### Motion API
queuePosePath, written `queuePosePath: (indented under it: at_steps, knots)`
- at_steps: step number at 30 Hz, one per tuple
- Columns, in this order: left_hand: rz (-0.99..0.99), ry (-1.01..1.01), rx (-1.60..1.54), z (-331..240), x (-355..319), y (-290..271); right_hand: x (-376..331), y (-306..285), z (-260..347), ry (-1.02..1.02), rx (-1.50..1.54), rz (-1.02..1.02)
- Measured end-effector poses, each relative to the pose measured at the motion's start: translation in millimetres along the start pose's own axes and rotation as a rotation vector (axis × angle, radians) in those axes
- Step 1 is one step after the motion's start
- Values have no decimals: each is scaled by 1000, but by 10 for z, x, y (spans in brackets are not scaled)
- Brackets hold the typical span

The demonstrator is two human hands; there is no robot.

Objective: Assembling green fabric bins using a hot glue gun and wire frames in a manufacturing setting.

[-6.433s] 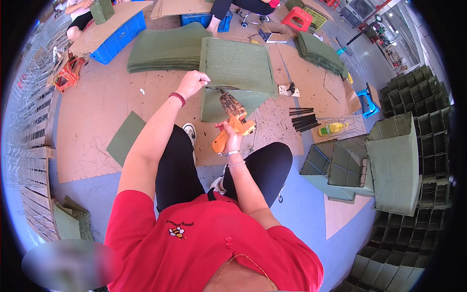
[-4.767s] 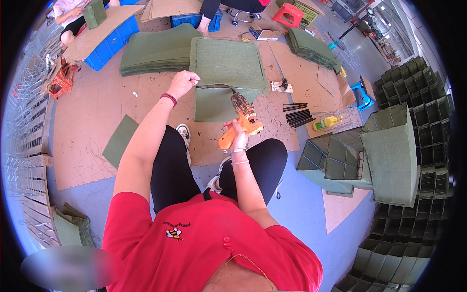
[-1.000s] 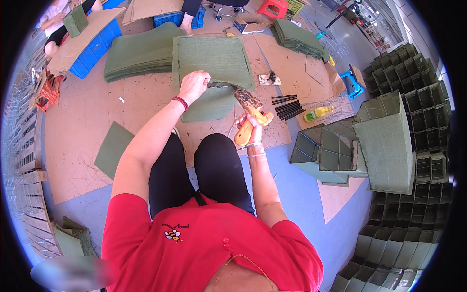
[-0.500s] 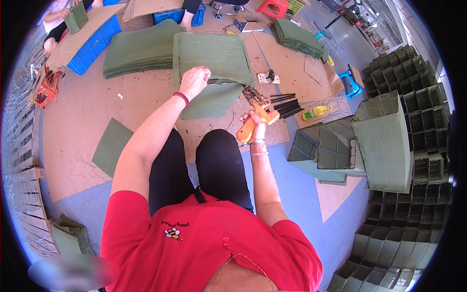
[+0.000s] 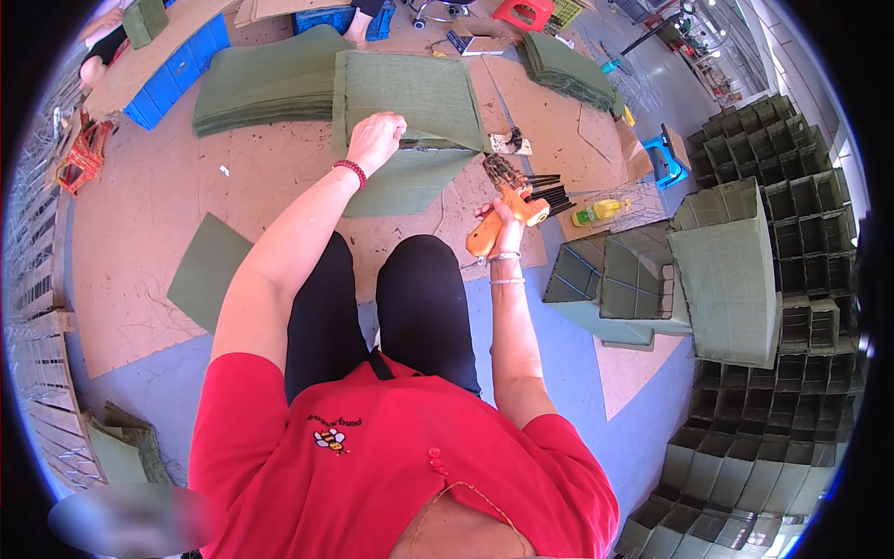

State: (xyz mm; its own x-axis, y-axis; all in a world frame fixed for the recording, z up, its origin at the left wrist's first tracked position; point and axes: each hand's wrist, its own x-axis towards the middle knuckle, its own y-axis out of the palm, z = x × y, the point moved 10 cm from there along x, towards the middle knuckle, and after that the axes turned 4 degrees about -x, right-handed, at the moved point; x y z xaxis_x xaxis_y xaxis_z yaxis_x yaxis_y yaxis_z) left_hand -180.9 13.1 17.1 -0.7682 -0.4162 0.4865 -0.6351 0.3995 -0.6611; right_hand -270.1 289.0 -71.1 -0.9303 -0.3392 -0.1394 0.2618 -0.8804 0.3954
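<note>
My left hand is closed, fingers pinched at the near edge of a green fabric-covered panel; whatever lies between the fingertips is too small to make out. Under that panel another green sheet lies on the cardboard, and a narrow dark gap shows between the two. In my right hand is an orange glue gun, its grip wrapped by my fingers. Its front end is crusted with brown and dark residue and points up and away, just right of the panel's near corner. Black glue sticks lie just beyond it.
Stacks of green sheets lie at far left and far right. A yellow bottle, a blue stool and green boxes stand to the right. A co-worker's hand shows at upper left.
The glue gun in my right hand has moved slightly right and away from me. My left hand stays at the panel's edge. The whole view has shifted a little.
</note>
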Motion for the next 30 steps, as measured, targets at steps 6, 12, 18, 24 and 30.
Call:
queuePosePath:
  at_steps: [6, 12, 18, 24, 30]
  knots:
    - [-34, -17, 0, 57, 12, -2, -16, 60, 50, 18, -39, 10]
    - [-18, -69, -41, 90, 15, 24, -49, 104, 28, 28, -50, 20]
    - [-61, -48, -38, 68, 15, -11, -32, 73, 16, 9, -44, 34]
    - [-57, -35, -29, 64, 19, -11, -91, 141, -17, 17, -19, 53]
    - [-33, -38, -38, 61, 22, 6, -105, 149, -46, 21, -3, 37]
